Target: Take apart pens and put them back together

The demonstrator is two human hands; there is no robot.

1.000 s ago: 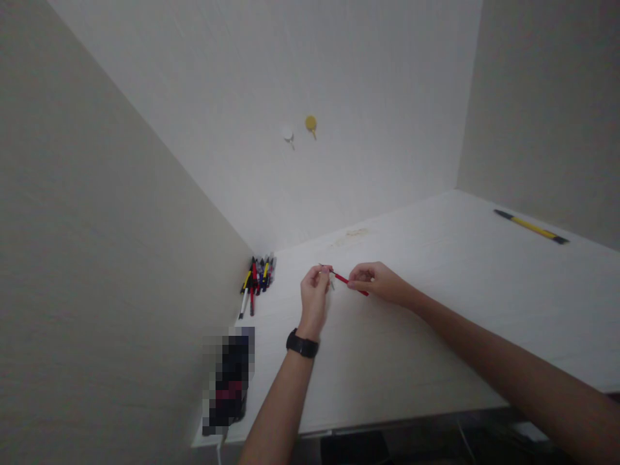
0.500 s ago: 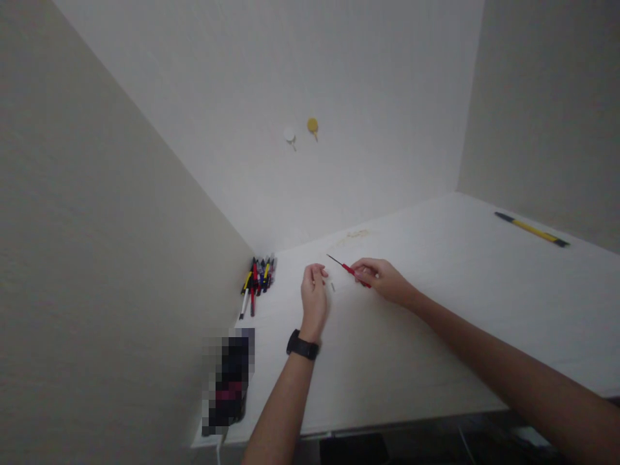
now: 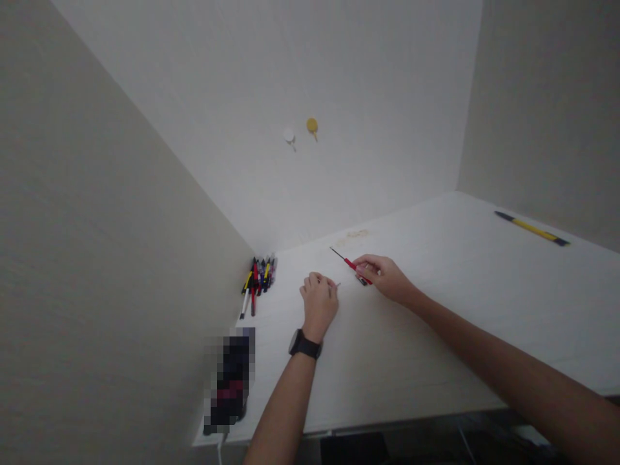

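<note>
My right hand (image 3: 382, 276) pinches a red pen (image 3: 349, 263) by its barrel. From the pen's front a thin dark refill points up and to the left, and the clip end shows below my fingers. To the left, my left hand (image 3: 320, 300) is palm down and low over the white table, its fingers curled together. A small, thin grey piece (image 3: 338, 285) pokes out at its thumb side, apparently gripped; it is too small to name. A black watch (image 3: 305, 344) is on my left wrist.
Several pens (image 3: 259, 278) lie in a pile by the left wall. A yellow and black pen (image 3: 533, 228) rests near the right wall. A blurred-out dark object (image 3: 230, 381) is at the front left. Two hooks (image 3: 312, 125) are on the back wall.
My left hand has turned palm down and closed around the small grey piece that lay beside it. The red pen has turned slightly in my right hand, so its clip end now shows.
</note>
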